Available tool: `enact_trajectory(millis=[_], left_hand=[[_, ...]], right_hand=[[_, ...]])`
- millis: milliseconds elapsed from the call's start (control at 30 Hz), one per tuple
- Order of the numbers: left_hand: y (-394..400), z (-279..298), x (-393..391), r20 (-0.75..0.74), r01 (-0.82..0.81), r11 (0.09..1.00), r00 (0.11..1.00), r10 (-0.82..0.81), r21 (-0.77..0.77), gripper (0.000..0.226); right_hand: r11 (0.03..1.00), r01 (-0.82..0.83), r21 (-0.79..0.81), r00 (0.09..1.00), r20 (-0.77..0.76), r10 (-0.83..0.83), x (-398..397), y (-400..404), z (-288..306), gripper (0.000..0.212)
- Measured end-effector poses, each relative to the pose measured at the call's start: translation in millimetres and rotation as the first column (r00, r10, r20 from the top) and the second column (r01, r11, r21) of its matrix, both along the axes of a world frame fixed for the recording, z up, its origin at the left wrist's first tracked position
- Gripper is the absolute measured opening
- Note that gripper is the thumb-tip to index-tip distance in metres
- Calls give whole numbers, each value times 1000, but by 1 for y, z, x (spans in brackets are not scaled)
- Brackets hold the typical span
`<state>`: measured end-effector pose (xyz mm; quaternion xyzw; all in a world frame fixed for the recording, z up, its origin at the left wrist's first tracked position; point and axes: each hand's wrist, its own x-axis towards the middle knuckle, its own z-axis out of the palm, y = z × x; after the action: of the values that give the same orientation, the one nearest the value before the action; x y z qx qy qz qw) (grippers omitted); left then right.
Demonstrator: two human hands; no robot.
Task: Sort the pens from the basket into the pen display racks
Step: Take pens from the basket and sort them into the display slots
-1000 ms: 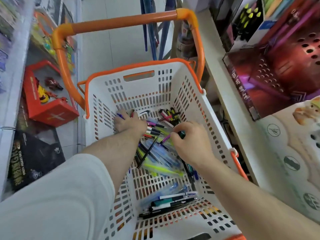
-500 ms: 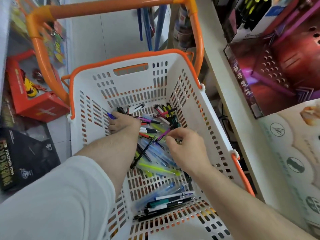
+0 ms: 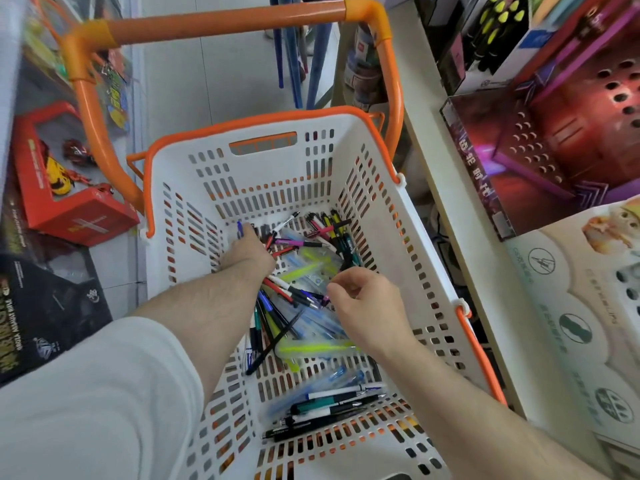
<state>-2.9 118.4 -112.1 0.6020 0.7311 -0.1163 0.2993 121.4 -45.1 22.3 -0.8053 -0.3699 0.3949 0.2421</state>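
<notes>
1. White slotted plastic forms the basket (image 3: pixel 408 237), trimmed in orange and standing in an aisle under an orange handle bar (image 3: pixel 221 24); its open top gives both arms room to reach the floor of the bin.

2. Loose pens (image 3: pixel 304 296) lie in a tangle across the far half of the basket floor, with a smaller cluster of blue, teal and black ones (image 3: pixel 325 407) near the person. None has reached a rack yet, so the sorting looks to be at its start.

3. Left hand (image 3: pixel 247 252): reaches to the far left of the pile, fingers curled down among the pens. A blue pen (image 3: pixel 239 230) sticks up beside its fingertips. Whether the fingers grip it or only rest against it cannot be told, since the back of the hand hides them.

4. Right hand (image 3: pixel 363 299): hovers just above the right side of the pile, thumb and forefinger drawn close as if to pinch. No pen is plainly caught between them; a purple pen tip (image 3: pixel 323 299) lies right at the thumb.

5. Perforated red display rack (image 3: pixel 571 133) sits on the shelf to the right, its rows of holes probably sized for upright pens. A pale rack (image 3: pixel 588 306) stands nearer, also on the right.

6. Red toy box (image 3: pixel 69 188) rests on the floor to the left.
</notes>
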Motion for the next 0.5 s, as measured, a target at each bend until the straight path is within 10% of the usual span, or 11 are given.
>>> enact_trajectory(millis=[500], left_hand=[[-23,75,5,503,23,994,861,-74,108,117]], right_hand=[[943,329,-54,900,-282,-331,-3,-32,16,15]])
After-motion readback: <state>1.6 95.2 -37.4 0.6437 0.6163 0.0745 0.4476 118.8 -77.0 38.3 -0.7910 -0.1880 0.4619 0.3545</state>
